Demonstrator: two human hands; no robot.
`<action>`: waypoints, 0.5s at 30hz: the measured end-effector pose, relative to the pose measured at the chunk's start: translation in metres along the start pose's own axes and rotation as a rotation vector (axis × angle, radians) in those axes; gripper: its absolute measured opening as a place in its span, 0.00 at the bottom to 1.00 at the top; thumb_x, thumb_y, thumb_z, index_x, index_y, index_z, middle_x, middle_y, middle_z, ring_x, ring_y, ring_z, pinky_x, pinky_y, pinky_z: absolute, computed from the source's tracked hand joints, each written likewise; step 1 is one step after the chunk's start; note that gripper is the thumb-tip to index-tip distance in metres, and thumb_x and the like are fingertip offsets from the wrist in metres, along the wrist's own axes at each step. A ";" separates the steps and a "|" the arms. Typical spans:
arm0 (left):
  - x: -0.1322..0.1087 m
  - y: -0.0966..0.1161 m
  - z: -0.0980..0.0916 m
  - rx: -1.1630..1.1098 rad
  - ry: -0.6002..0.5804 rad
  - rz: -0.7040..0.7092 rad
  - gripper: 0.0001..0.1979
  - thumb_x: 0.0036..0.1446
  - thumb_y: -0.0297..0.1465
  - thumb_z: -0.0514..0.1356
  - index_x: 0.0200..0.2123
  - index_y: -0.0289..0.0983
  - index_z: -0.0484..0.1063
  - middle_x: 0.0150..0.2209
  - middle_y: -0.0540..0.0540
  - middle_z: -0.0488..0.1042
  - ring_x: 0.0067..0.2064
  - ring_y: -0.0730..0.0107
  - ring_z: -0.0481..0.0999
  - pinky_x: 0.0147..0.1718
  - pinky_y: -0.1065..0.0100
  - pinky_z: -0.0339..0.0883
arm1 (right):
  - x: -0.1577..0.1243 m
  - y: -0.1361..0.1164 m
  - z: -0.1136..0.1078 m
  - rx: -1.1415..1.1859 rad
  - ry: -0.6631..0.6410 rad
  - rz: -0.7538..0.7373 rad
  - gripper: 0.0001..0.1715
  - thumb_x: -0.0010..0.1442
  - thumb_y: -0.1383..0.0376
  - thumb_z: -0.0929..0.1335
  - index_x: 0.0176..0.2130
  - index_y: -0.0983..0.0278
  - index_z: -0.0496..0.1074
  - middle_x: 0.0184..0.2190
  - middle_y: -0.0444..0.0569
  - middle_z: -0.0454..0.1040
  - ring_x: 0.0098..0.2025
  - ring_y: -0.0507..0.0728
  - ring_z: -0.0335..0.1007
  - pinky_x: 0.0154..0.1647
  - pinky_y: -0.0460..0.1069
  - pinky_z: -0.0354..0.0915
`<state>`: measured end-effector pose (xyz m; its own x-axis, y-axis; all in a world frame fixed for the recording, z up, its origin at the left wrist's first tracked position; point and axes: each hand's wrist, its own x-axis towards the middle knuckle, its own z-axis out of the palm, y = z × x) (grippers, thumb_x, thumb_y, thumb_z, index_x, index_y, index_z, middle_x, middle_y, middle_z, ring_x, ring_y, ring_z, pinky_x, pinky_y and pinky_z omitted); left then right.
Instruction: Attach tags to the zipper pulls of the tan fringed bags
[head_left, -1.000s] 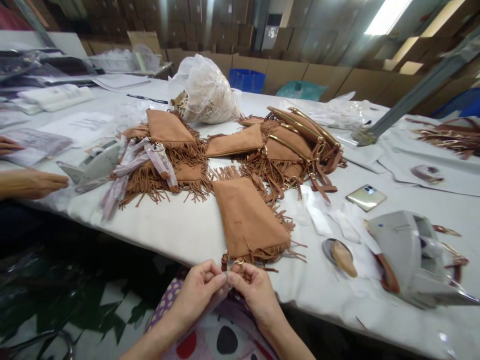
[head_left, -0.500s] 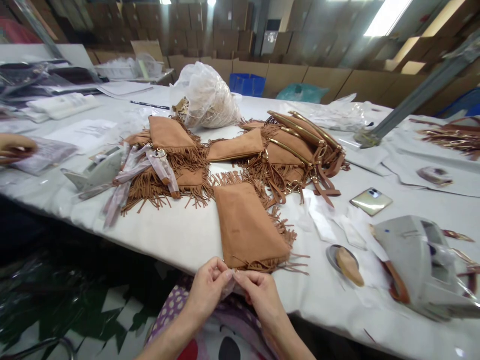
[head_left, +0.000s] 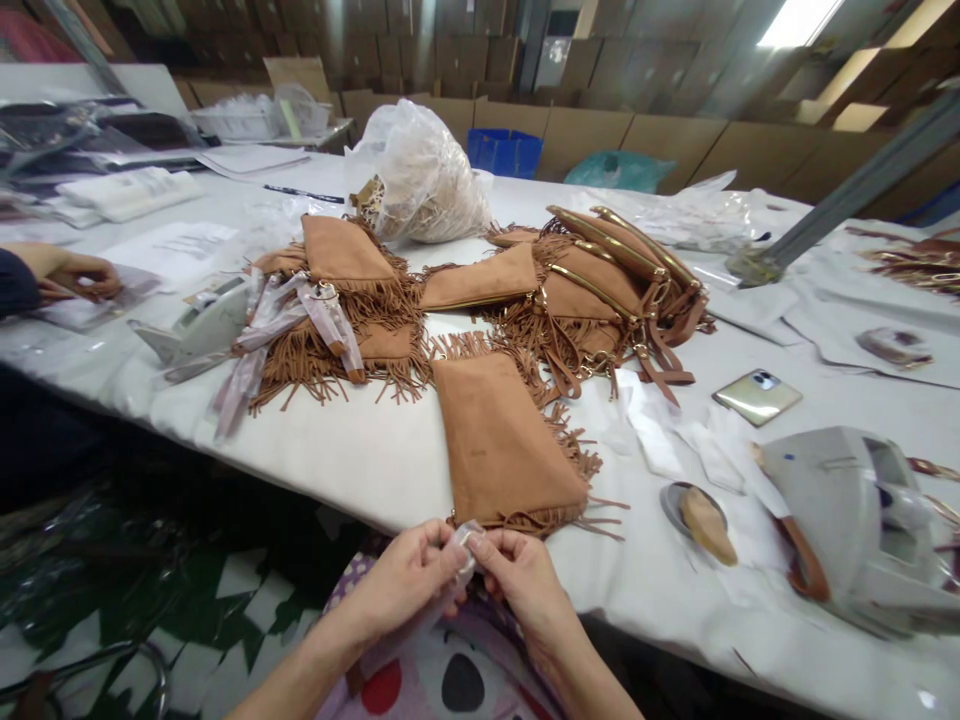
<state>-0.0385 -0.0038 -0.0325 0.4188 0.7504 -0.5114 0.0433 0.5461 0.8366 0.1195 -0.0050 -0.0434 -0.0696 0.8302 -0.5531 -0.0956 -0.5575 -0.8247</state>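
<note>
At the table's front edge, my left hand [head_left: 401, 580] and my right hand [head_left: 521, 575] pinch the end of a plastic-wrapped strap [head_left: 466, 545] between thumbs and fingers. Something shiny shows through the clear film there, and the rest trails down over my lap. Just beyond my fingertips lies a flat brown fringed bag [head_left: 510, 440], its tassels spread to the right. More fringed bags [head_left: 480, 280] are heaped behind it, some with gold zips. Other plastic-wrapped straps [head_left: 330, 325] lie on the heap's left side.
A grey tape dispenser [head_left: 840, 510], a round dish [head_left: 686, 512] with a tan piece and a phone [head_left: 757, 396] are at right. Another dispenser [head_left: 206, 320] stands left, near another person's hand [head_left: 75, 275]. A stuffed plastic bag [head_left: 427, 175] and a metal post [head_left: 855, 190] rise behind.
The wrapped end has come up into sight between my fingers, and more of the film shows over my lap. The other person's hand has moved further in from the left.
</note>
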 end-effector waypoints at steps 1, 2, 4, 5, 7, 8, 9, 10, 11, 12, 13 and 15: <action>-0.003 -0.001 -0.003 0.036 -0.049 -0.027 0.20 0.54 0.48 0.58 0.35 0.35 0.68 0.22 0.48 0.75 0.18 0.75 0.71 0.17 0.78 0.58 | 0.001 0.002 0.000 0.019 0.003 0.016 0.25 0.43 0.48 0.74 0.23 0.68 0.72 0.10 0.39 0.64 0.13 0.45 0.53 0.15 0.42 0.46; -0.005 -0.002 -0.005 0.051 -0.082 -0.055 0.21 0.54 0.48 0.58 0.35 0.34 0.69 0.22 0.48 0.75 0.17 0.76 0.70 0.15 0.78 0.56 | 0.002 0.003 0.001 0.040 -0.003 0.035 0.25 0.42 0.48 0.74 0.23 0.68 0.73 0.10 0.40 0.65 0.13 0.45 0.54 0.14 0.42 0.47; -0.009 -0.008 -0.007 0.003 -0.087 -0.101 0.21 0.54 0.48 0.57 0.34 0.33 0.71 0.22 0.47 0.75 0.16 0.77 0.69 0.14 0.78 0.56 | 0.003 0.005 0.002 0.081 -0.027 0.066 0.25 0.42 0.49 0.75 0.24 0.69 0.73 0.10 0.40 0.66 0.12 0.45 0.54 0.13 0.42 0.47; -0.011 -0.011 -0.007 -0.052 -0.064 -0.116 0.21 0.54 0.48 0.58 0.34 0.33 0.71 0.23 0.47 0.75 0.17 0.76 0.70 0.15 0.78 0.58 | 0.004 0.006 0.003 0.098 -0.037 0.071 0.25 0.42 0.49 0.75 0.25 0.70 0.74 0.10 0.41 0.66 0.11 0.44 0.54 0.12 0.41 0.47; -0.012 -0.018 -0.005 -0.174 -0.020 -0.134 0.20 0.52 0.46 0.60 0.33 0.32 0.72 0.25 0.45 0.76 0.21 0.74 0.73 0.19 0.76 0.64 | 0.004 0.007 0.003 0.137 -0.031 0.068 0.26 0.43 0.49 0.74 0.26 0.70 0.74 0.10 0.41 0.67 0.11 0.44 0.54 0.12 0.41 0.47; -0.012 -0.020 -0.004 -0.227 -0.003 -0.138 0.20 0.52 0.45 0.61 0.33 0.32 0.72 0.25 0.45 0.76 0.22 0.74 0.74 0.21 0.75 0.65 | 0.004 0.007 0.003 0.161 -0.007 0.066 0.27 0.43 0.48 0.74 0.25 0.70 0.73 0.10 0.42 0.67 0.11 0.44 0.55 0.12 0.40 0.49; -0.013 -0.022 -0.003 -0.270 0.014 -0.139 0.19 0.51 0.44 0.61 0.33 0.31 0.72 0.25 0.44 0.76 0.22 0.73 0.74 0.21 0.75 0.65 | 0.004 0.008 0.002 0.182 0.028 0.069 0.28 0.43 0.46 0.73 0.25 0.69 0.72 0.11 0.42 0.68 0.11 0.45 0.56 0.12 0.40 0.50; -0.013 -0.023 -0.002 -0.298 0.026 -0.136 0.19 0.51 0.44 0.62 0.32 0.31 0.72 0.25 0.44 0.76 0.21 0.74 0.73 0.20 0.75 0.65 | 0.002 0.008 0.001 0.189 0.062 0.078 0.29 0.44 0.44 0.72 0.24 0.69 0.71 0.12 0.43 0.69 0.11 0.45 0.58 0.12 0.40 0.51; -0.013 -0.023 -0.001 -0.316 0.035 -0.129 0.18 0.51 0.43 0.62 0.32 0.31 0.71 0.25 0.44 0.76 0.20 0.74 0.73 0.19 0.76 0.64 | 0.000 0.008 0.001 0.179 0.086 0.089 0.30 0.44 0.43 0.71 0.24 0.68 0.71 0.13 0.44 0.70 0.12 0.45 0.59 0.12 0.41 0.52; -0.014 -0.023 0.000 -0.325 0.038 -0.118 0.18 0.51 0.43 0.62 0.31 0.31 0.71 0.25 0.44 0.76 0.20 0.75 0.72 0.18 0.77 0.63 | -0.002 0.008 0.001 0.151 0.085 0.102 0.30 0.45 0.42 0.71 0.24 0.68 0.70 0.15 0.45 0.71 0.12 0.46 0.60 0.12 0.41 0.53; -0.014 -0.022 0.001 -0.327 0.037 -0.104 0.18 0.52 0.43 0.62 0.30 0.31 0.71 0.24 0.45 0.76 0.19 0.76 0.71 0.18 0.77 0.62 | -0.005 0.008 0.001 0.115 0.054 0.115 0.30 0.45 0.42 0.71 0.24 0.68 0.70 0.16 0.46 0.72 0.12 0.46 0.60 0.11 0.40 0.53; -0.015 -0.021 0.002 -0.317 0.020 -0.075 0.18 0.53 0.43 0.61 0.30 0.31 0.72 0.24 0.45 0.76 0.18 0.77 0.70 0.17 0.77 0.61 | -0.010 0.009 0.004 0.066 -0.062 0.120 0.28 0.46 0.45 0.72 0.25 0.69 0.70 0.16 0.45 0.72 0.13 0.45 0.60 0.11 0.40 0.52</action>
<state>-0.0433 -0.0270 -0.0419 0.4070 0.7094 -0.5754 -0.2131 0.6863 0.6954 0.1158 -0.0183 -0.0446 -0.1452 0.7568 -0.6373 -0.1474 -0.6535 -0.7424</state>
